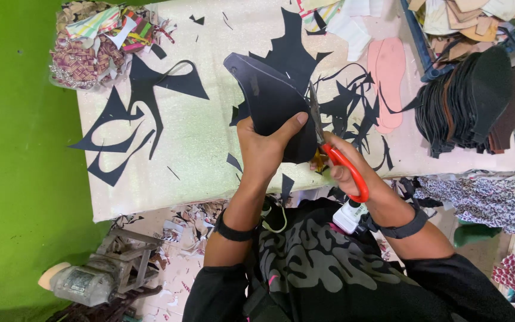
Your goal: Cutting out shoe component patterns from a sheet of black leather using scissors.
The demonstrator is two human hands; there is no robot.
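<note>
My left hand [263, 146] grips a black sheet piece [272, 98] shaped like a shoe part, thumb on top, held above the pale work table [198, 143]. My right hand [344, 170] holds orange-handled scissors [329, 146], fingers through the loops. The blades point away from me along the right edge of the black piece, at its cut line. Black offcuts [132, 119] lie scattered over the table on both sides of the hands.
A stack of dark cut soles [472, 101] sits at the right, beside pink sole shapes [388, 77]. Patterned fabric scraps [90, 48] pile at the table's far left corner. A green wall [19, 149] runs along the left. A motor [84, 280] lies on the floor.
</note>
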